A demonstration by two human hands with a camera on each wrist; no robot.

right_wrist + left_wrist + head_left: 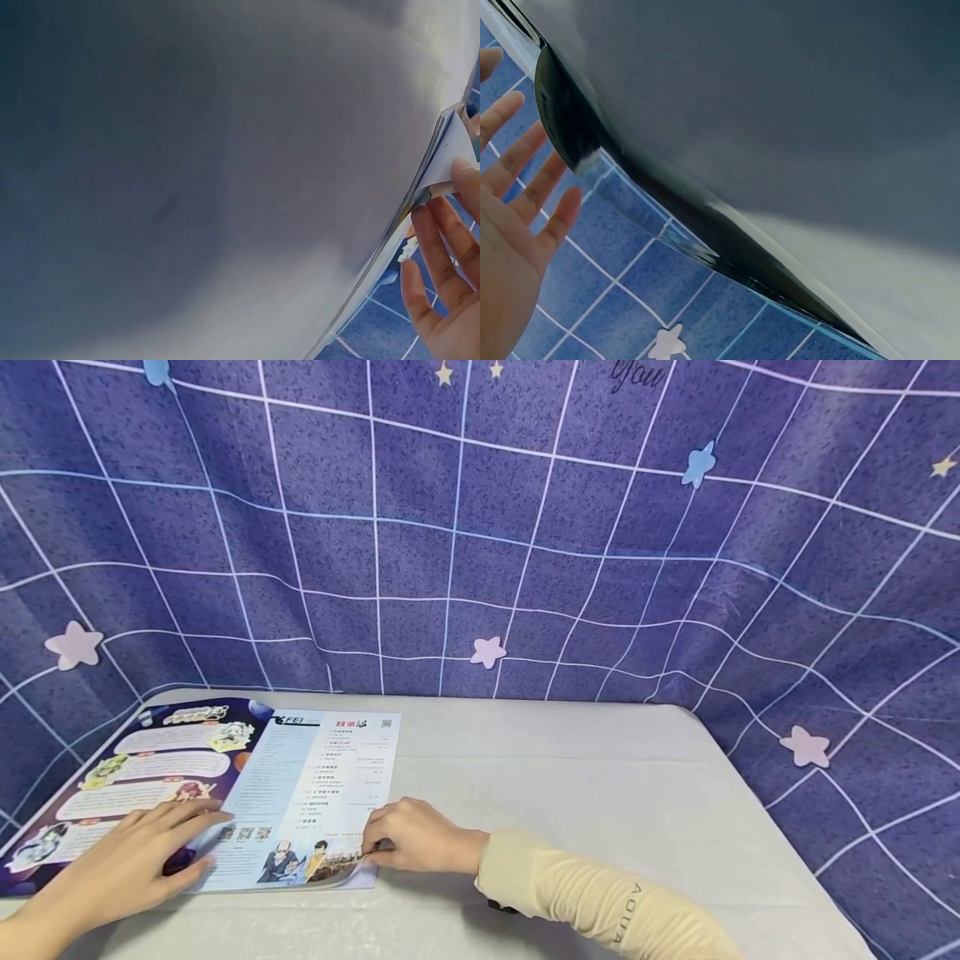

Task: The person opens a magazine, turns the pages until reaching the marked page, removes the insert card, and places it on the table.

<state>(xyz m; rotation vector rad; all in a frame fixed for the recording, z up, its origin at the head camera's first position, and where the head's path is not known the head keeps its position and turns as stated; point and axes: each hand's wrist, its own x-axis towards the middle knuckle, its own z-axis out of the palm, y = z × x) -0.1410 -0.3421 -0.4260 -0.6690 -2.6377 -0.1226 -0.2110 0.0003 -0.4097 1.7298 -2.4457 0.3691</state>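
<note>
An open magazine point(348, 785) lies at the left of the table in the head view. Its right page carries printed columns and cartoon figures along the bottom; its left page point(142, 763) is dark purple with white text boxes. My left hand point(138, 860) rests on the lower part of the left page near the fold, fingers extended. In the left wrist view, that hand point(514, 232) has its fingers spread. My right hand point(423, 837) pinches the lower right corner of the right page, which curls up. In the right wrist view, the right hand point(454, 277) has its thumb on the bent page corner point(450, 154).
A pale grey cloth covers the table point(585, 802). Behind it hangs a blue-purple curtain point(420, 552) with a grid of lines and star shapes. A cream sleeve point(585, 893) covers the right forearm.
</note>
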